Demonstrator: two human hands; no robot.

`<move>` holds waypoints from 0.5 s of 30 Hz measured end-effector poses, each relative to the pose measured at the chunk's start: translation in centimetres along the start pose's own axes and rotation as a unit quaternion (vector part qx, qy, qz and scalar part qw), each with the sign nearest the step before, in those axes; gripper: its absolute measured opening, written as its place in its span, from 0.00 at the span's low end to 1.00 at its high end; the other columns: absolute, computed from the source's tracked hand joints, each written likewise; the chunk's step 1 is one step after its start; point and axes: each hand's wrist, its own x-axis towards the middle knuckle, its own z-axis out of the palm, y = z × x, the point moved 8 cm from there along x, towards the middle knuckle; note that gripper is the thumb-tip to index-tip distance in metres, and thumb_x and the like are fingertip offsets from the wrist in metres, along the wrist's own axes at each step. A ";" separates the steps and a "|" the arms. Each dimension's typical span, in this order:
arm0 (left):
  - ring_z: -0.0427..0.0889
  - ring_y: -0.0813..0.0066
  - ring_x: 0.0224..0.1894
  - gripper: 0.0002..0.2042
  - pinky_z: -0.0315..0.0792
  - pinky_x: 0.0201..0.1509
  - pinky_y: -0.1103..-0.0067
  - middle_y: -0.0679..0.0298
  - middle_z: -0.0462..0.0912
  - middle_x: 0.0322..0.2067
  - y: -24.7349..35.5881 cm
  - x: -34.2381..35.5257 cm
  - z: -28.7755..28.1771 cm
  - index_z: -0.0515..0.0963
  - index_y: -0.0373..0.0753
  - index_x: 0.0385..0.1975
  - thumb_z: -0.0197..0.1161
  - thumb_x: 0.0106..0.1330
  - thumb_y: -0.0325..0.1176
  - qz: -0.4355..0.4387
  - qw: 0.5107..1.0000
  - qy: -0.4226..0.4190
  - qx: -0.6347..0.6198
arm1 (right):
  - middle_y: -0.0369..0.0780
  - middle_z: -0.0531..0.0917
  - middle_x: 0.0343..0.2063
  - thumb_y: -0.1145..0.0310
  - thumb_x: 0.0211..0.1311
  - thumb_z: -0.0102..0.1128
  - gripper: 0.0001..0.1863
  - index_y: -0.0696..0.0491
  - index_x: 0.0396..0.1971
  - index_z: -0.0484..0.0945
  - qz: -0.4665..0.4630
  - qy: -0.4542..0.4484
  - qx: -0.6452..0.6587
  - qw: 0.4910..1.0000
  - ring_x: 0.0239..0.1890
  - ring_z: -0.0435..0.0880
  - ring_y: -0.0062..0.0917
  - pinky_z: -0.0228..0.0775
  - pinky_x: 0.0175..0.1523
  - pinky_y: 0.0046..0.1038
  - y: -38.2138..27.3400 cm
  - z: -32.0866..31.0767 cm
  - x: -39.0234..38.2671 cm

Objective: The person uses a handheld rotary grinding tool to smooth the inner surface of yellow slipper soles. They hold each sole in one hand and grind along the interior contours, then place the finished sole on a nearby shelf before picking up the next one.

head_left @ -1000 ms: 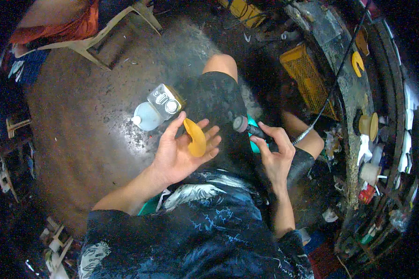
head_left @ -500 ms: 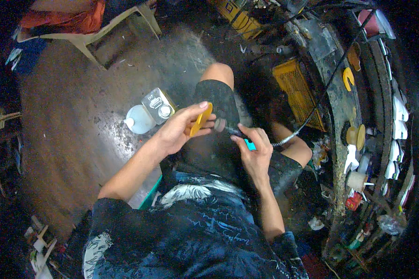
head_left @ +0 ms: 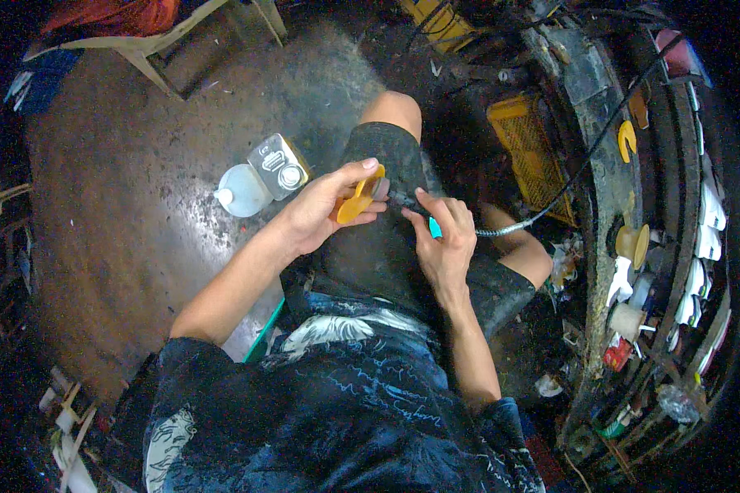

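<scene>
My left hand point(head_left: 311, 215) is closed on a thin, flat yellow piece point(head_left: 353, 209), thumb on its upper end and fingers behind it. In my right hand point(head_left: 447, 240) is a rotary grinder handpiece point(head_left: 404, 201), dark with a turquoise patch, gripped between thumb and fingers. Its round grinding head point(head_left: 381, 189) is at the yellow piece's right side and appears to touch it. A ribbed metal sleeve point(head_left: 506, 229) runs from the handpiece to a black cable point(head_left: 588, 156) that rises to the upper right. Both hands are above my lap.
Left of my knee stand a square metal can point(head_left: 275, 164) and a whitish plastic bottle point(head_left: 243, 191). A dark workbench point(head_left: 588, 107) on the right bears a yellow U-shaped piece point(head_left: 626, 141) and a yellow spool point(head_left: 632, 243). Between bench and legs is a yellow crate point(head_left: 528, 152).
The grinding head has moved left and up against the yellow piece, from a small gap away. The yellow piece has tilted, showing more of its flat face. The whole view has shifted slightly.
</scene>
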 end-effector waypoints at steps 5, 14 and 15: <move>0.86 0.62 0.60 0.27 0.79 0.68 0.66 0.59 0.86 0.56 -0.1 0.0 0.0 0.79 0.38 0.61 0.60 0.80 0.58 0.007 1.000 0.011 -0.029 | 0.40 0.85 0.34 0.68 0.55 0.82 0.19 0.50 0.48 0.90 0.004 -0.035 -0.002 0.999 0.39 0.83 0.36 0.73 0.46 0.37 -0.6 0.2 -1.1; 0.86 0.64 0.60 0.28 0.77 0.71 0.67 0.55 0.86 0.58 -0.1 -0.3 0.3 0.78 0.36 0.65 0.58 0.81 0.56 0.014 0.999 0.001 -0.030 | 0.39 0.84 0.33 0.67 0.55 0.83 0.20 0.49 0.49 0.90 0.029 -0.015 0.023 0.999 0.38 0.83 0.36 0.74 0.46 0.38 0.3 -0.2 -0.7; 0.86 0.64 0.60 0.28 0.77 0.71 0.67 0.54 0.86 0.59 0.0 -0.2 0.4 0.77 0.36 0.66 0.57 0.81 0.55 0.019 0.999 -0.004 -0.035 | 0.39 0.84 0.33 0.67 0.54 0.83 0.20 0.49 0.49 0.90 0.024 -0.024 0.027 0.999 0.38 0.83 0.36 0.74 0.46 0.38 0.0 0.0 -1.0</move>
